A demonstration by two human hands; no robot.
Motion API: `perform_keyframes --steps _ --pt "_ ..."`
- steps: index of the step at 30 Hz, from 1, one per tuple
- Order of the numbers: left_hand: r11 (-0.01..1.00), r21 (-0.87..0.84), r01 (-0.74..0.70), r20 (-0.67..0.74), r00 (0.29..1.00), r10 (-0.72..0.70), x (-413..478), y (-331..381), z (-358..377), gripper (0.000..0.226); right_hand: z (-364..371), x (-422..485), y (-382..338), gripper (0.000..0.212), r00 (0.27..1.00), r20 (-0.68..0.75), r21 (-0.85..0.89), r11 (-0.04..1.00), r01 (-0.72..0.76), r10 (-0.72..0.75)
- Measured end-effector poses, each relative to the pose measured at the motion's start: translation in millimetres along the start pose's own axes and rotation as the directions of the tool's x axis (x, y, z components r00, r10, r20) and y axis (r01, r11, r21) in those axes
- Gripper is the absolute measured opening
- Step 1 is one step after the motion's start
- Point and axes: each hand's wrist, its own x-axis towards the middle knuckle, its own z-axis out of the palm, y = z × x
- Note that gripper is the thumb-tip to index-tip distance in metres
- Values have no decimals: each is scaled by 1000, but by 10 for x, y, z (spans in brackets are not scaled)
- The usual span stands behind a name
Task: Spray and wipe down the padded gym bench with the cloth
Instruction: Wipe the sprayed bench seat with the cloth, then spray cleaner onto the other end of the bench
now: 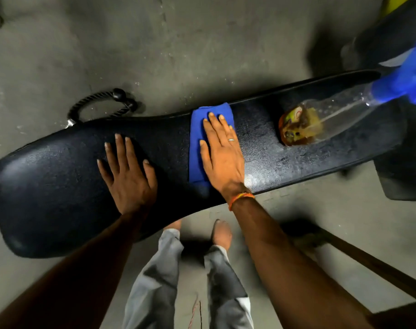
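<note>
A long black padded gym bench runs from lower left to upper right. A folded blue cloth lies flat across its middle. My right hand presses flat on the cloth's right half, fingers spread, a ring on one finger. My left hand rests flat on the bare pad just left of the cloth, holding nothing. A clear spray bottle with a blue trigger head and a little amber liquid stands on the bench to the right, apart from both hands.
A black rope handle lies on the grey concrete floor behind the bench. A brown wooden stick slants across the floor at lower right. Dark equipment stands at the right edge. My legs and bare feet are below the bench.
</note>
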Motion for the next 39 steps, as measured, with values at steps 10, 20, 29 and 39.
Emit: perform_keyframes --steps 10,20,29,39 --pt "1000 -7 -30 8 1000 30 -11 4 -17 67 -545 -496 -24 10 726 -446 362 847 -388 524" --pt "960 -81 -270 50 960 274 102 191 -85 60 -1545 23 170 68 215 -656 662 689 -297 723" --pt "798 -56 -600 60 796 602 149 1287 166 66 -1785 202 160 44 399 -592 741 668 -75 701" --pt "790 29 -613 79 789 609 133 1306 200 69 -1724 -337 -16 13 677 -389 778 616 -122 625"
